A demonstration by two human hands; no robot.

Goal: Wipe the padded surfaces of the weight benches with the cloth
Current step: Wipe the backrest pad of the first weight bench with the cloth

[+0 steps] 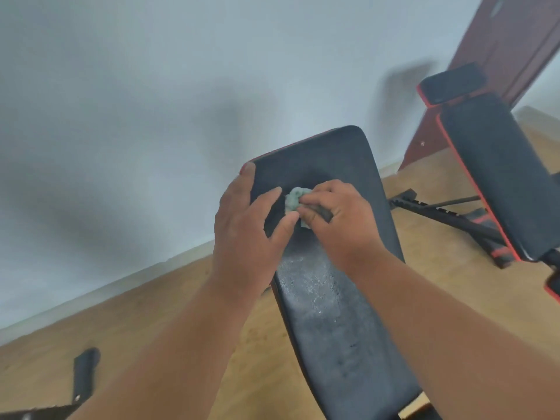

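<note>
Head view looks down along a black padded bench [339, 313] whose back pad rises toward a pale wall [136, 116]. Both bare arms reach out over it and meet near the pad's upper end. The right hand [339, 219] bunches a small grey-green cloth [293, 200] under its curled fingers and presses it onto the pad's upper part; its grip is closed round the wad, knuckles up, wrist low and forearm running along the pad. Balled up this way, the cloth likely gives a firm rubbing face under the fingertips. The left hand [248, 225] sits at the pad's left edge, its grip wide: one finger lies along the red-piped rim near the top corner, the others stretch across the padding toward the cloth, the thumb close beside it. That placement looks meant to steady the tilted pad against the push of wiping. Lower down, the pad shows pale dusty speckling, so that stretch seems unwiped as yet. To the right, well apart, a second bench [497, 177] with red trim stands on the wooden floor [181, 313], by a dark red frame [509, 40]. A black strap-like piece [86, 371] lies on the floor at lower left.
</note>
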